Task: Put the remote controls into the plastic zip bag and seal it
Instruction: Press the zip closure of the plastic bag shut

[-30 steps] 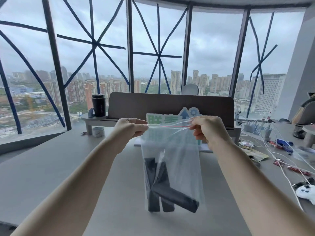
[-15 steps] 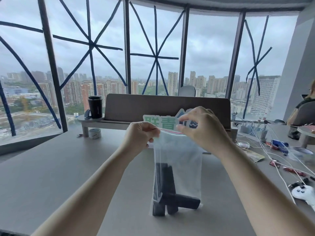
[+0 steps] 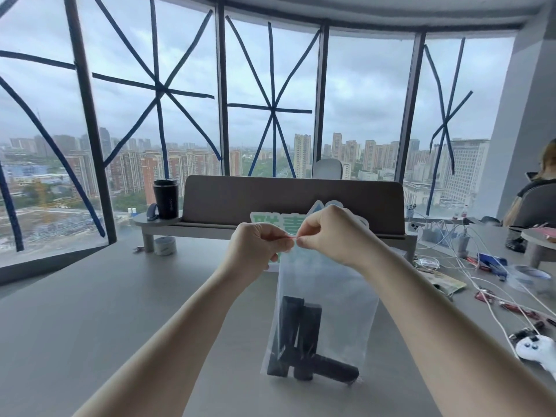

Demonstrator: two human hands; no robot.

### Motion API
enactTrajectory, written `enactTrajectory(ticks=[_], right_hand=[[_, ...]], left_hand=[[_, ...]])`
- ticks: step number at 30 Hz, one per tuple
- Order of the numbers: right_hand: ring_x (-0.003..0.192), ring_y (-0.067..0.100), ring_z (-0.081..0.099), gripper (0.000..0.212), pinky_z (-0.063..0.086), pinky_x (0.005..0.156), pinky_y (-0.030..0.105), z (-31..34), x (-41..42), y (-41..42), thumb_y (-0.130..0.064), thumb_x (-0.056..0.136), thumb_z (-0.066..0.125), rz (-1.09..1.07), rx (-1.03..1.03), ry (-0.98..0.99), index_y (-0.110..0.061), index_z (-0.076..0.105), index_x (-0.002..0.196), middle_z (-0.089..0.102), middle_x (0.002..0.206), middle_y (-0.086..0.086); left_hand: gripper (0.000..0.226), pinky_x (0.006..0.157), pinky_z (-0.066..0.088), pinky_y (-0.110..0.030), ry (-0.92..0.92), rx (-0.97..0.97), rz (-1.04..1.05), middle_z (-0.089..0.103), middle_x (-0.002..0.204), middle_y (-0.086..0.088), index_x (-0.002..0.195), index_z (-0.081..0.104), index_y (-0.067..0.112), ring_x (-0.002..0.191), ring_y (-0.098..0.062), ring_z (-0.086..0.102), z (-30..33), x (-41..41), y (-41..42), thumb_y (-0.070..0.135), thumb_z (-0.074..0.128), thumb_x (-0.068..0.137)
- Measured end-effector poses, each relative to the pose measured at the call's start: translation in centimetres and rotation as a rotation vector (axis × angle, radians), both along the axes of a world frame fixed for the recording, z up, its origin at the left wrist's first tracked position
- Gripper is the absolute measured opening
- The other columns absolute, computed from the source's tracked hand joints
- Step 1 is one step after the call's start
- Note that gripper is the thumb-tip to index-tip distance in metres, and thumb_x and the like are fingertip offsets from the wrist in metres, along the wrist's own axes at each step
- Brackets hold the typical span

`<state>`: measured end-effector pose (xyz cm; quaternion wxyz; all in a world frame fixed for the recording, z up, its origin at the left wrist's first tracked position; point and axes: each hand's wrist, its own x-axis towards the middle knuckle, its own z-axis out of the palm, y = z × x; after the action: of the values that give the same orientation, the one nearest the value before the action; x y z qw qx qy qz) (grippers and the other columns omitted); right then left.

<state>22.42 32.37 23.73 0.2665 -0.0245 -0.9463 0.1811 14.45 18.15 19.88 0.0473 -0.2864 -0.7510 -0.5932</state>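
A clear plastic zip bag (image 3: 328, 284) hangs upright, its bottom resting on the grey table (image 3: 120, 296). Three black remote controls (image 3: 301, 341) lie in its lower part, two standing and one lying across. My left hand (image 3: 258, 248) pinches the bag's red zip strip at its left end. My right hand (image 3: 334, 233) pinches the same strip right beside it, fingertips nearly touching the left hand's. The rest of the strip is hidden behind my right hand.
A brown desk divider (image 3: 294, 197) and a green sign stand behind the bag. A black cup (image 3: 167, 198) sits on a small shelf at the left, a tape roll (image 3: 165, 245) under it. Cables (image 3: 481, 284) and a white controller (image 3: 538, 350) lie on the right. A seated person (image 3: 535, 200) is at the far right.
My right hand slid left along the zip strip from the bag's right corner to meet my left hand. The bag's open mouth has been pressed flat.
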Motion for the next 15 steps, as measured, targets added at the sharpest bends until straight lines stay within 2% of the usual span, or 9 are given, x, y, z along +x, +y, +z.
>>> enactTrajectory(ticks=[2, 4, 8, 12, 15], right_hand=[[0.074, 0.001, 0.056, 0.010, 0.031, 0.058, 0.010, 0.2, -0.1, 0.1, -0.029, 0.082, 0.073, 0.006, -0.008, -0.022, -0.022, 0.077, 0.077, 0.066, 0.072, -0.015], [0.075, 0.001, 0.055, 0.011, 0.031, 0.057, 0.012, 0.2, -0.2, 0.2, -0.029, 0.083, 0.071, 0.010, 0.005, -0.038, -0.022, 0.075, 0.076, 0.063, 0.071, -0.015], [0.077, 0.013, 0.061, 0.013, 0.047, 0.063, 0.029, 0.0, -0.5, -0.1, -0.026, 0.086, 0.065, 0.014, 0.050, -0.051, -0.023, 0.072, 0.075, 0.062, 0.071, -0.012], [0.078, 0.019, 0.063, 0.012, 0.054, 0.071, 0.036, -0.9, -0.7, 0.1, -0.030, 0.088, 0.061, -0.006, 0.089, -0.016, -0.024, 0.070, 0.081, 0.067, 0.078, -0.007], [0.079, 0.022, 0.062, 0.016, 0.053, 0.071, 0.036, -1.4, -0.4, 0.8, -0.031, 0.089, 0.057, -0.046, 0.119, -0.005, -0.024, 0.066, 0.078, 0.067, 0.081, -0.005]], left_hand=[[0.005, 0.038, 0.037, -0.014, 0.013, 0.006, -0.013, 0.067, 0.064, -0.001, 0.079, 0.075, 0.008, 0.043, -0.005, 0.048, 0.2, 0.1, 0.1, 0.010, 0.075, 0.074], [0.004, 0.038, 0.036, -0.011, 0.027, 0.019, -0.020, 0.064, 0.060, 0.000, 0.079, 0.074, 0.005, 0.039, -0.001, 0.045, 0.3, 0.2, 0.2, 0.006, 0.074, 0.075], [0.002, 0.038, 0.035, -0.009, 0.073, 0.019, -0.001, 0.063, 0.059, 0.002, 0.077, 0.073, 0.005, 0.037, 0.000, 0.045, 0.1, 0.2, 0.6, 0.005, 0.071, 0.076], [0.006, 0.048, 0.040, -0.017, 0.124, 0.003, 0.054, 0.063, 0.062, 0.004, 0.071, 0.072, 0.010, 0.040, 0.002, 0.045, -0.2, -0.1, 1.0, 0.009, 0.071, 0.077], [0.007, 0.058, 0.044, -0.024, 0.134, 0.040, 0.114, 0.062, 0.061, 0.006, 0.069, 0.071, 0.010, 0.046, -0.002, 0.046, -0.6, -0.5, 0.8, 0.011, 0.071, 0.076]])
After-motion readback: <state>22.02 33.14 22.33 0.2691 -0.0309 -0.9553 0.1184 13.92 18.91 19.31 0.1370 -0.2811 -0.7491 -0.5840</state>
